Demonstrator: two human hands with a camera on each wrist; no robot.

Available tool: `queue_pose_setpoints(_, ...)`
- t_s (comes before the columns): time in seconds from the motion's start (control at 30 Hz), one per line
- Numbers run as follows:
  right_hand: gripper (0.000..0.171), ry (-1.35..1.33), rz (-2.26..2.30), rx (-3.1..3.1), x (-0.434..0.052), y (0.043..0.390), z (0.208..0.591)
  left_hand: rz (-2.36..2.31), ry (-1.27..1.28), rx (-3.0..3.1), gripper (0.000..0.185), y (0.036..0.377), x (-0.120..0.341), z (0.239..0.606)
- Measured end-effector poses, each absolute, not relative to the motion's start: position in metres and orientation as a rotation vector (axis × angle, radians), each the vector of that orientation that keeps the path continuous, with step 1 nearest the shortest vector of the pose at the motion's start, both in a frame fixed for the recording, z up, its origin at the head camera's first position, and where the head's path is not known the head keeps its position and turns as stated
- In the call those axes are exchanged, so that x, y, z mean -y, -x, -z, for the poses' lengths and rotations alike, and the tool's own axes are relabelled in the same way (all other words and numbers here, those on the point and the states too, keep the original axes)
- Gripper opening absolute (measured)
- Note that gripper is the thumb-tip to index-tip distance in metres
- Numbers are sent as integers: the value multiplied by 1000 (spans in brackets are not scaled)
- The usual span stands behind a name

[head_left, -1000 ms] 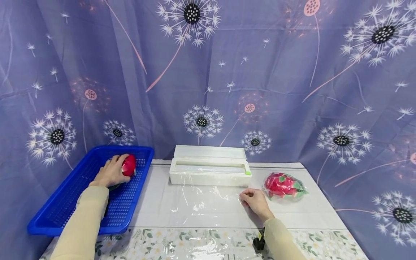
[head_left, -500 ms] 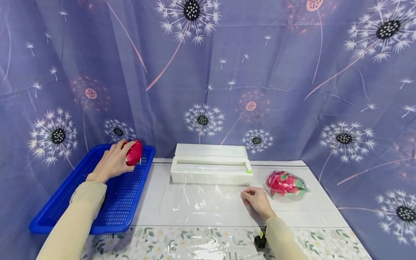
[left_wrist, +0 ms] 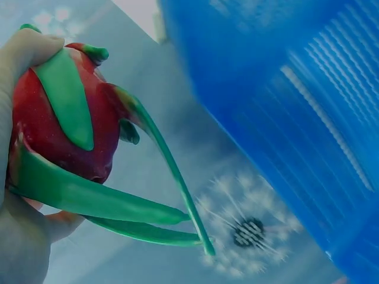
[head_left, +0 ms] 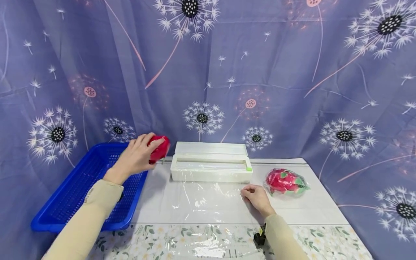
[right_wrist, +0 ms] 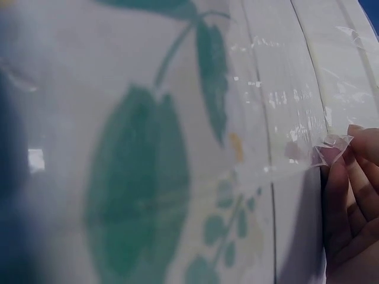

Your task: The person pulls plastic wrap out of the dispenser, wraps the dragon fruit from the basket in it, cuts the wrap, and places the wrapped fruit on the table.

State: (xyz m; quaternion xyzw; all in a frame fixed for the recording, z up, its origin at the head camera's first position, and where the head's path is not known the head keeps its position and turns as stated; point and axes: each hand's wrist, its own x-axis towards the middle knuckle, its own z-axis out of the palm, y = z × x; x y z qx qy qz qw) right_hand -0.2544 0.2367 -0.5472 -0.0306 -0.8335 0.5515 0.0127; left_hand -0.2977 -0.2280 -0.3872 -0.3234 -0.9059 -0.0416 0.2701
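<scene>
My left hand (head_left: 138, 156) holds a red dragon fruit (head_left: 159, 148) with green scales (left_wrist: 59, 124) in the air, above the right rim of the blue basket (head_left: 81, 187) and just left of the white cling-film dispenser (head_left: 211, 167). A sheet of clear film (head_left: 208, 200) lies pulled out on the table in front of the dispenser. My right hand (head_left: 255, 196) rests on the table and pinches the film's right edge (right_wrist: 331, 145) with curled fingers. A second dragon fruit (head_left: 285, 182), wrapped in film, lies to the right of that hand.
A purple dandelion-print curtain (head_left: 292, 72) hangs close behind the table. The table carries a white cloth (head_left: 318, 209) with a floral strip along the front edge (head_left: 156, 242). A small black object (head_left: 259, 238) sits by my right sleeve.
My left hand lifted the red dragon fruit out of the blue basket and carried it right, up to the dispenser's left end. My right hand stayed on the film's edge.
</scene>
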Motion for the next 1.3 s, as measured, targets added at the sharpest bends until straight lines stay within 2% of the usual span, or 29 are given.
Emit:
queue_pose_setpoints(0.27,6,108,-1712,2603,-237,256,549,101,1063,2317,91,288,178,396)
queue_pose_setpoints(0.67,7,108,-1686,2608,-237,256,551,45,1198,2466,95,264,106,412)
queue_pose_setpoints(0.93,6,106,-1648,2630,-238,256,551,90,1241,2535,94,254,71,442)
queue_pose_setpoints(1.3,7,103,-1654,2616,-237,255,550,42,1291,2542,93,243,37,463)
